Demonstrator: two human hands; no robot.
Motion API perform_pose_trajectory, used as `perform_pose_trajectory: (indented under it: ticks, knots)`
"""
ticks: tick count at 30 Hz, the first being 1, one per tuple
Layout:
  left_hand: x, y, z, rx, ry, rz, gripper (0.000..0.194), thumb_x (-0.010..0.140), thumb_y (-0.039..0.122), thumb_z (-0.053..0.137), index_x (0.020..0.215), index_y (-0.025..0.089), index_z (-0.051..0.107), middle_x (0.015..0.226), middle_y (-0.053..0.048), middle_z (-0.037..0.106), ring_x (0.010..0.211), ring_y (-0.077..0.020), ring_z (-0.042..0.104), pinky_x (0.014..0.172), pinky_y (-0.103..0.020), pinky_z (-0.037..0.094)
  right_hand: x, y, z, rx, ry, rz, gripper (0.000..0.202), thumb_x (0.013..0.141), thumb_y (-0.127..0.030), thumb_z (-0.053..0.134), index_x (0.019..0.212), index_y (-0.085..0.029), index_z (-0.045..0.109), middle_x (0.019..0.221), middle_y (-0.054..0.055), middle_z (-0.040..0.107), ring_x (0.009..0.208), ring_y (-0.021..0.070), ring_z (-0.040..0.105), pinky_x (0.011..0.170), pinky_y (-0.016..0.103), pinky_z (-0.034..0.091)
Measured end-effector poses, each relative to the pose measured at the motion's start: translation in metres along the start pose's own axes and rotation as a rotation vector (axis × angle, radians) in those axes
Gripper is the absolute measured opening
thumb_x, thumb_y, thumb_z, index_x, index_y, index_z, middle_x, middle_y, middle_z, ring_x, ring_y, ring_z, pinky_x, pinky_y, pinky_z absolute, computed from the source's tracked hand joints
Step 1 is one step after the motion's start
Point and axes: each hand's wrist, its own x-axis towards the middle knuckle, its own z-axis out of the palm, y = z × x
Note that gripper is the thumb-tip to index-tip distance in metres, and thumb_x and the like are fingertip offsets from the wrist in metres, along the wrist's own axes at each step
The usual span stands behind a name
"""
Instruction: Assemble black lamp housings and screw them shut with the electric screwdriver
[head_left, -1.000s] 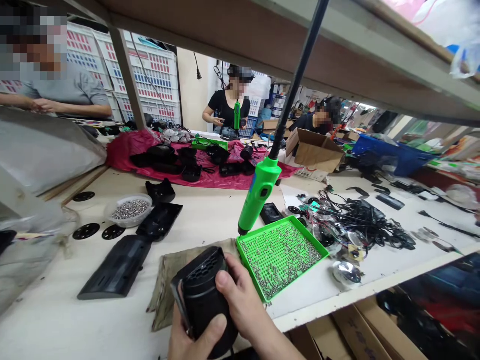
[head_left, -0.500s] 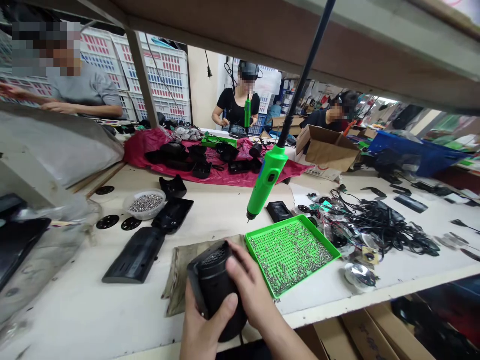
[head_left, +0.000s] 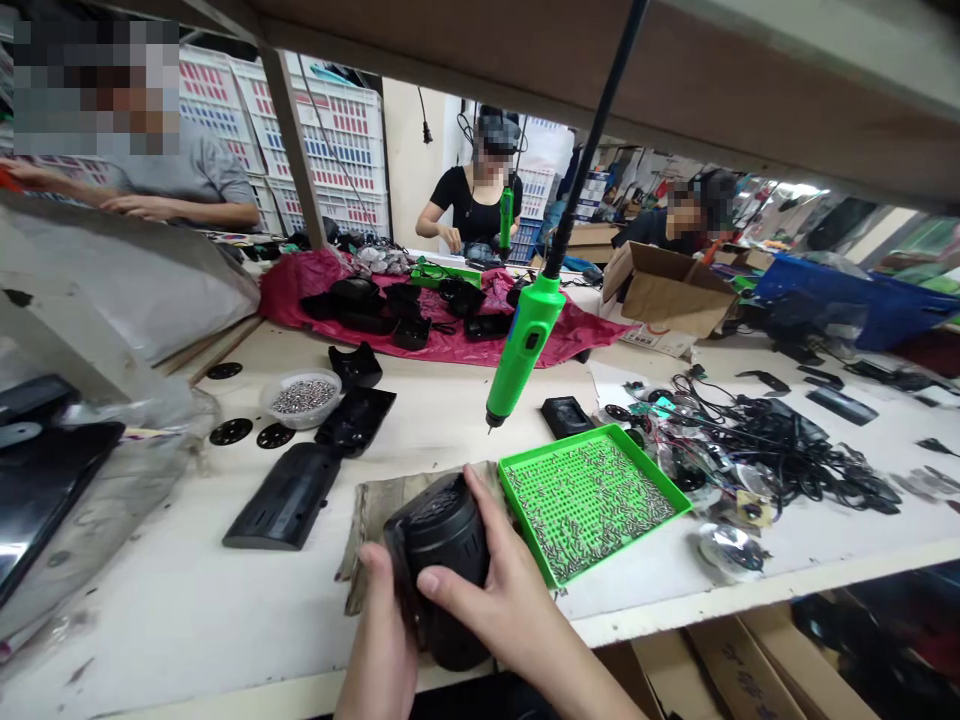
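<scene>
A black plastic housing [head_left: 442, 570] with a slotted grille at its top is held tilted between my two hands, near the table's front edge. My right hand [head_left: 499, 585] wraps round its right side, thumb across the front and fingers along the upper edge. Against its left side rests my left hand [head_left: 382, 630], thumb raised and the other fingers hidden. A grey-brown cloth pad [head_left: 367, 535] lies behind the housing. Just right is a green tray [head_left: 686, 505] of small screws. Above hangs a green electric screwdriver [head_left: 525, 350], touched by neither hand.
Black shell parts [head_left: 281, 500] and a bowl [head_left: 330, 415] of small metal pieces lie left. Tangled black cables [head_left: 787, 450] and a shiny round reflector [head_left: 731, 550] are on the right. A pink sheet [head_left: 292, 300] bears more black parts. Co-workers sit beyond; a shelf [head_left: 465, 50] hangs overhead.
My left thumb has come off the housing's front to its left side. My right thumb now lies across the front, and the housing has turned slightly. The camera view has shifted a little.
</scene>
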Motion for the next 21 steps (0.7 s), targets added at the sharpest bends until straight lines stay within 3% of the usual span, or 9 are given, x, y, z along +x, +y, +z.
perform_pose_trajectory:
  ticks: [6,13,19,21]
  knots:
    - [0.007,0.001,0.001,-0.14,0.071,-0.025,0.065,0.072,0.076,0.053,0.105,0.024,0.074,0.119,-0.009,0.069,0.129,-0.033,0.048,0.108,-0.045,0.038,-0.004,0.002,0.007,-0.085,-0.007,-0.063,0.096,0.073,-0.039,0.074,0.152,-0.021,0.023,0.153,0.012,0.035,0.141,0.0318,0.033,0.117,0.053,0.022]
    - [0.002,-0.001,0.002,-0.106,0.098,0.025,0.085,0.062,0.083,0.055,0.123,0.025,0.064,0.123,-0.01,0.067,0.13,-0.0342,0.047,0.108,-0.045,0.038,0.0,0.009,0.009,-0.044,0.007,-0.117,0.089,0.077,-0.047,0.07,0.15,-0.018,0.026,0.152,0.013,0.036,0.141,0.0302,0.032,0.117,0.048,0.023]
    - [0.001,0.016,0.007,-0.147,-0.11,-0.038,0.086,0.07,0.085,0.04,0.128,0.025,0.059,0.132,-0.01,0.06,0.134,-0.0322,0.04,0.11,-0.047,0.033,0.021,0.007,0.001,0.147,0.012,0.019,0.076,0.075,-0.048,0.071,0.14,-0.022,0.041,0.131,0.009,0.058,0.122,0.026,0.054,0.108,0.042,0.037]
    - [0.003,0.02,0.009,-0.175,-0.126,-0.045,0.085,0.072,0.084,0.039,0.128,0.024,0.058,0.134,-0.01,0.059,0.134,-0.0319,0.04,0.111,-0.047,0.033,0.025,0.008,0.0,0.257,0.009,0.057,0.073,0.073,-0.047,0.073,0.136,-0.022,0.045,0.124,0.008,0.062,0.116,0.0248,0.058,0.105,0.04,0.04]
